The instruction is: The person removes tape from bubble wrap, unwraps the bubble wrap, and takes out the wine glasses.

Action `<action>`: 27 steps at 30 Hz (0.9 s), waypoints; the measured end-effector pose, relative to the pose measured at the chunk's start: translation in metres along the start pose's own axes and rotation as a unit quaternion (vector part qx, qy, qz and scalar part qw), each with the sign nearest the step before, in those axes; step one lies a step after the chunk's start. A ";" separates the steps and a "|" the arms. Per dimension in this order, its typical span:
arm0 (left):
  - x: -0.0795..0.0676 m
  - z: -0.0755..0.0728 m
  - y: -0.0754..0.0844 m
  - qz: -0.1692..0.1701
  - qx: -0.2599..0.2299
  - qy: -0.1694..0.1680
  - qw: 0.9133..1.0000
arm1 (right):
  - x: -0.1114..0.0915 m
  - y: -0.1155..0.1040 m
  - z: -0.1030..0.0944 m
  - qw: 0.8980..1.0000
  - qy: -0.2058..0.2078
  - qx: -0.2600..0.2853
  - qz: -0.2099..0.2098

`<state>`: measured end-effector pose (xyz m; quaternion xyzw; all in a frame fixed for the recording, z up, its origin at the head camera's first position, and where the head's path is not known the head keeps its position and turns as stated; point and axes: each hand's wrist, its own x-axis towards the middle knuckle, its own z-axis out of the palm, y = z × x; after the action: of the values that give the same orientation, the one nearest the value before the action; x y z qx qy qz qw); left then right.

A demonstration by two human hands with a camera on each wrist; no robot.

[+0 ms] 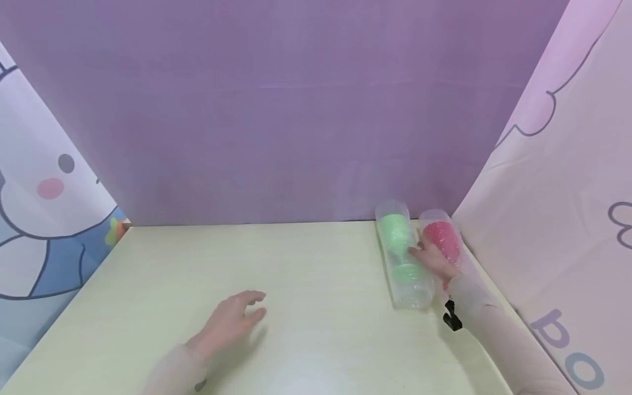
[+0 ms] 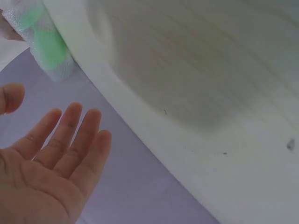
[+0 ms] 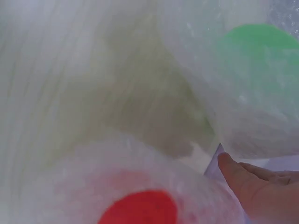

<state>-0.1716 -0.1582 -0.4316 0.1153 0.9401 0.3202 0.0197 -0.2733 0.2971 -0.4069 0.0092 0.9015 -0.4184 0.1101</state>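
Note:
Two long bundles of clear bubble wrap lie side by side at the table's back right. One holds a green object (image 1: 396, 233) in two parts, the other a pink-red object (image 1: 444, 241); the wrap hides their exact kind. My right hand (image 1: 435, 260) reaches over the pink-red bundle, its fingertips at the green bundle's right side. In the right wrist view, the thumb and fingers of that hand (image 3: 261, 189) look extended between the two bundles. Over the middle front of the table hovers my left hand (image 1: 228, 319), holding nothing. Its fingers spread loosely in the left wrist view.
The pale table (image 1: 316, 263) meets a purple backdrop (image 1: 276, 120) along its back edge. A printed pale panel (image 1: 558, 219) rises at the right, close beside the pink-red bundle. Another panel with a cartoon character (image 1: 44, 208) stands at the left.

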 end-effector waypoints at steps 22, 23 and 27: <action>-0.001 0.007 -0.004 0.004 -0.023 -0.016 1.000 | 0.009 -0.002 0.015 0.977 0.012 0.193 0.085; -0.001 0.008 -0.004 0.001 -0.023 -0.018 1.000 | 0.009 -0.002 0.016 0.978 0.013 0.191 0.085; -0.001 0.009 -0.005 -0.010 -0.024 -0.023 0.999 | 0.008 -0.003 0.020 0.978 0.012 0.194 0.082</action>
<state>-0.1710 -0.1564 -0.4417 0.1127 0.9324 0.3401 0.0469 -0.2772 0.2799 -0.4186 0.1094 0.8009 -0.5743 0.1294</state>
